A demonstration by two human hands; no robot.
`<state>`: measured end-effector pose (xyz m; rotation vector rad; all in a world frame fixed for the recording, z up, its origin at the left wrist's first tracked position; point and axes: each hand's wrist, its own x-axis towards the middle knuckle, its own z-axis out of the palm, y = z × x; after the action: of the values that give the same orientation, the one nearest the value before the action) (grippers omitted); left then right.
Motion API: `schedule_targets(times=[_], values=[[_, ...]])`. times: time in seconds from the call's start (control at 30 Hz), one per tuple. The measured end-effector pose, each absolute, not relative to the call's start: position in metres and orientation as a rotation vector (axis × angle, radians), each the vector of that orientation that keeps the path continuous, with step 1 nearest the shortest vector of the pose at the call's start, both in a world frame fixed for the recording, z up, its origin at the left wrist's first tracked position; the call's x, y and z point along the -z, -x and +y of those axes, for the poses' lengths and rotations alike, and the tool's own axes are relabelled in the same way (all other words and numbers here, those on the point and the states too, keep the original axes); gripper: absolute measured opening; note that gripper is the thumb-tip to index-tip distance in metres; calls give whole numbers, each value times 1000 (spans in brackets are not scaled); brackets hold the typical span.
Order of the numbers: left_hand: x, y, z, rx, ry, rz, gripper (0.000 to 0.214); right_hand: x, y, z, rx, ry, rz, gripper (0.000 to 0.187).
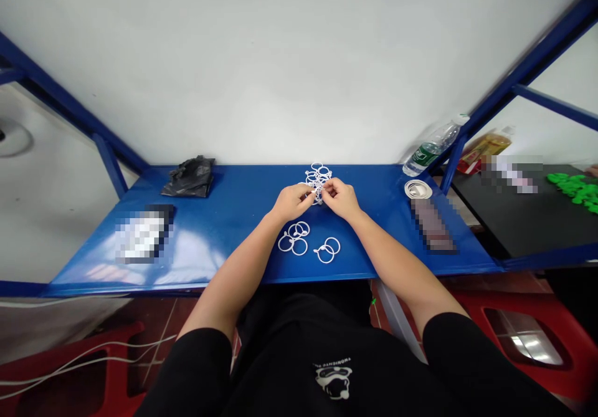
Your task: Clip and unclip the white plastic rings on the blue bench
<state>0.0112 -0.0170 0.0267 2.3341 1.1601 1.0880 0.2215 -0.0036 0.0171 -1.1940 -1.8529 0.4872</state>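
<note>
My left fingers [303, 192] and right fingers [327, 187] meet at the middle of a blue metal desk [233, 217], both closed on a bunch of linked white plastic rings [318, 183]. The bunch sits between my fingertips and rises just beyond them; I cannot tell whether it is touching the desk.

Just below my fingers, nearer my body, two more clusters lie flat on the desk: a small group of joined rings [293, 240] under my left fingers and a pair of rings [326, 250] under my right.

Well to the left of my fingers lie a crumpled black plastic bag [190, 177] and a blurred flat object [144, 233]. To the right are a coil of white strip [418, 189], a blurred long object [432, 224], and a water bottle [434, 147] lying on its side. Farther right, beyond the desk, a black table [518, 224] holds a heap of green pieces [577, 191].
</note>
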Motion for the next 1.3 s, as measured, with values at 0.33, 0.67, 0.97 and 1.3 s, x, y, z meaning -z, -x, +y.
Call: schedule_targets(times=[0.33, 0.67, 0.97, 1.3], values=[[-22, -9, -13, -1143, -2232, 1183, 25, -16, -222, -4, -507, 1131, -1926, 12], [-26, -10, -17, -1066, -2341, 1202, 32, -19, -222, -8, -523, 1090, -1969, 18], [-25, -9, -16, -1009, -2320, 1288, 20, -23, -218, -15, -459, 1081, -2063, 18], [-22, -8, -15, -982, -2366, 1240, 13, -21, -215, -16, -426, 1030, -2135, 16]])
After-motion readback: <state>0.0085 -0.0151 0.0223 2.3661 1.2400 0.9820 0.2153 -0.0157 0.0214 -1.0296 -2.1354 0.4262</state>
